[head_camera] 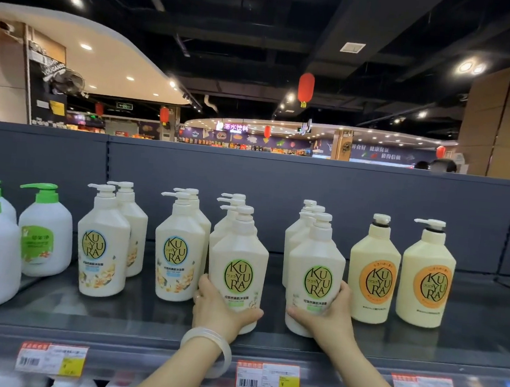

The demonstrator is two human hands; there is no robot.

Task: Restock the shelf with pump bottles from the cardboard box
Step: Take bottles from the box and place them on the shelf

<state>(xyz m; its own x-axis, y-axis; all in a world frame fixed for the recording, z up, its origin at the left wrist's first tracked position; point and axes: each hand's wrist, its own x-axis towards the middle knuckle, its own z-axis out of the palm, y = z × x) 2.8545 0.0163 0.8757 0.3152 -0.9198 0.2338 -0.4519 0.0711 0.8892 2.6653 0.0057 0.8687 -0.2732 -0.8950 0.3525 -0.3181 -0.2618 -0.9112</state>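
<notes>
Two cream pump bottles with green round labels stand at the front of the grey shelf (143, 322). My left hand (217, 309) grips the base of the left green-label bottle (238, 263), thumb wrapped across its front. My right hand (326, 317) grips the base of the right green-label bottle (315, 269) the same way. Behind each held bottle stands a row of matching bottles. A pale bangle sits on my left wrist. The cardboard box is out of view.
To the left stand blue-label cream bottles (103, 241) and white bottles with green pumps (45, 230). Two yellow bottles with orange labels (373, 271) stand to the right, with bare shelf beyond them. Price tags (267, 376) line the shelf edge; more bottles sit below.
</notes>
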